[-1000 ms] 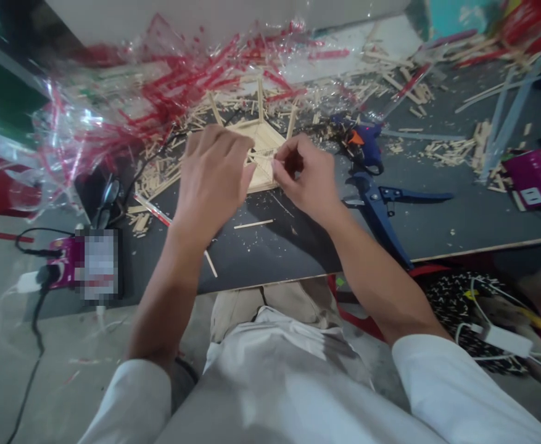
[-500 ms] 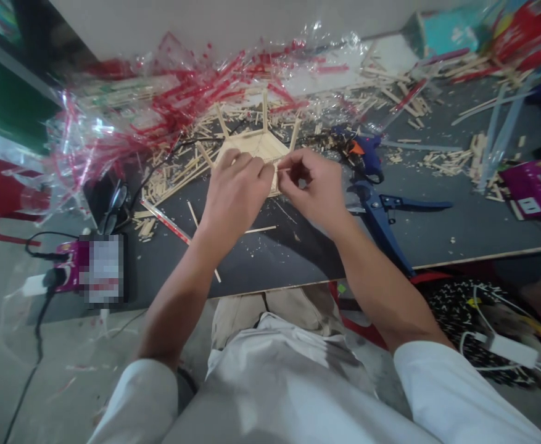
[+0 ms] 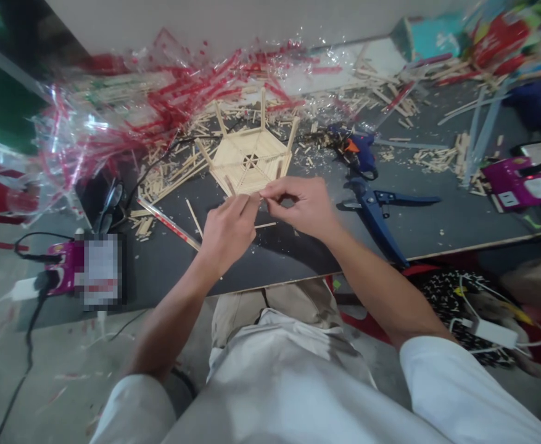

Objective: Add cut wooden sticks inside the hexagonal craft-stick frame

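Observation:
A hexagonal piece built of thin wooden sticks [image 3: 237,150] lies on the dark table, with short posts standing up at its corners. At its near edge, my left hand [image 3: 234,227] is closed, with thumb and fingertips pinched. My right hand [image 3: 300,205] also pinches, its fingertips meeting those of the left just in front of the hexagon. Whatever is between the fingertips is too small or hidden to name. One loose stick [image 3: 195,217] lies left of my left hand, and another stick [image 3: 265,225] shows just below my fingers.
Blue cutters [image 3: 375,206] lie right of my right hand, with a blue glue gun [image 3: 361,151] behind them. Crumpled red and clear plastic wrappers [image 3: 182,92] cover the back left. Cut stick pieces [image 3: 441,157] are scattered about. A phone [image 3: 101,269] lies at the left front.
Both hands have drawn back towards me from over the hexagon, uncovering its centre and near posts. They remain pinched together.

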Tool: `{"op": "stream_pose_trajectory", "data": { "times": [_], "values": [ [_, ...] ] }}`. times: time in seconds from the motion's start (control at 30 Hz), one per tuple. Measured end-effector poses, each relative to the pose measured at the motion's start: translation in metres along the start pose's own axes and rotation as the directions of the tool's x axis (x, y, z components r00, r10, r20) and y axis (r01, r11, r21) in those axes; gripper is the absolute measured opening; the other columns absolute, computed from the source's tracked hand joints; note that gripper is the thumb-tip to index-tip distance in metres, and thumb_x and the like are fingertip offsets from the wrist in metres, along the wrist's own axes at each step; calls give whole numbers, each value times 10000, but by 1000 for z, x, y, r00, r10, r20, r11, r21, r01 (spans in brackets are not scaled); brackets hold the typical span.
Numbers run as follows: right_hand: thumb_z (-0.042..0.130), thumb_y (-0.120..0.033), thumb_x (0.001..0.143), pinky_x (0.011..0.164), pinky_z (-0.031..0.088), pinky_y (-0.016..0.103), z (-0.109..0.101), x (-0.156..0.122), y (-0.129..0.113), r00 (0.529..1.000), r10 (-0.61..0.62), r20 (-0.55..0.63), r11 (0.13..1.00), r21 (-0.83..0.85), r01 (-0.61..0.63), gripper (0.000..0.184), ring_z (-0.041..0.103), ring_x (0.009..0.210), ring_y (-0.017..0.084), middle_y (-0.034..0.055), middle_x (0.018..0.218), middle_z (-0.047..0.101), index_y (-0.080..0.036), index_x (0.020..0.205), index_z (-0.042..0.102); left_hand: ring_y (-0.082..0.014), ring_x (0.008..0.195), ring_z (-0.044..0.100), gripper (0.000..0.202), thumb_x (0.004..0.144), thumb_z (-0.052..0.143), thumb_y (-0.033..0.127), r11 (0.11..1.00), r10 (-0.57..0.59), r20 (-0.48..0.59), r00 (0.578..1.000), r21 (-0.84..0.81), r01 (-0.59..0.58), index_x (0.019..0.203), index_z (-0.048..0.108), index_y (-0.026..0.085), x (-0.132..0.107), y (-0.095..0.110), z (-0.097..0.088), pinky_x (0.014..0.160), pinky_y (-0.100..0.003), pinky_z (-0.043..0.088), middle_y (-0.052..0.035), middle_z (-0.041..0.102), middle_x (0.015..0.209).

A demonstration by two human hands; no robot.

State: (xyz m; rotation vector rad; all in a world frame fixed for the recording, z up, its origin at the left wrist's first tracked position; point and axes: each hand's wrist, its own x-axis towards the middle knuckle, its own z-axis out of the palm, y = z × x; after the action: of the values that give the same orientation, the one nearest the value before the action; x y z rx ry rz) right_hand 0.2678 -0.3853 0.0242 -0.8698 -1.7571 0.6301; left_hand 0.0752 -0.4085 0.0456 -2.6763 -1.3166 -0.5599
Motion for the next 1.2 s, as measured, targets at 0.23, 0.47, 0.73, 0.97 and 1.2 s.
{"op": "stream_pose_trajectory", "data": {
  "times": [0.23,0.47,0.73,0.97,1.2],
  "values": [
    [673,-256,790,660,553,276,8,-5,6,962,263,79,964,7,-264,153,692,668,146,30,767,779,-183,844,797,-224,870,712,358,953,427,89,998,29,41,999,54,-31,1200,685,112,-11,-9,12,638,-299,513,-113,735,935],
    [692,-279,734,661,545,299,7,-9,11,943,309,120,950,3,-312,176,722,706,188,67,789,795,-163,806,803,-233,909,732,369,918,460,73,994,51,131,990,88,-62,1191,704,117,-11,-7,18,620,-300,521,-107,761,972],
    [651,-283,809,656,530,298,12,-12,4,934,341,104,939,-73,-335,182,698,661,173,42,744,773,-166,859,781,-219,871,736,327,947,466,85,999,36,54,998,16,-37,1125,735,135,-10,-12,18,624,-286,512,-97,765,928],
    [648,-251,879,972,589,449,-29,-43,-33,963,269,-1,910,-327,-255,474,748,1037,253,129,1204,760,-179,1348,644,-157,812,734,302,1003,463,148,993,-29,-92,995,-113,19,1098,747,186,-11,-14,24,690,-241,530,-54,787,906],
    [841,-402,813,1193,424,510,-148,-90,-17,797,585,-149,433,-774,-462,713,523,1430,413,278,1463,587,-171,1444,602,-154,716,731,290,1046,488,256,960,-144,-60,988,-249,125,1121,761,191,-11,-13,28,649,-254,523,-51,796,849]
  ]
}}
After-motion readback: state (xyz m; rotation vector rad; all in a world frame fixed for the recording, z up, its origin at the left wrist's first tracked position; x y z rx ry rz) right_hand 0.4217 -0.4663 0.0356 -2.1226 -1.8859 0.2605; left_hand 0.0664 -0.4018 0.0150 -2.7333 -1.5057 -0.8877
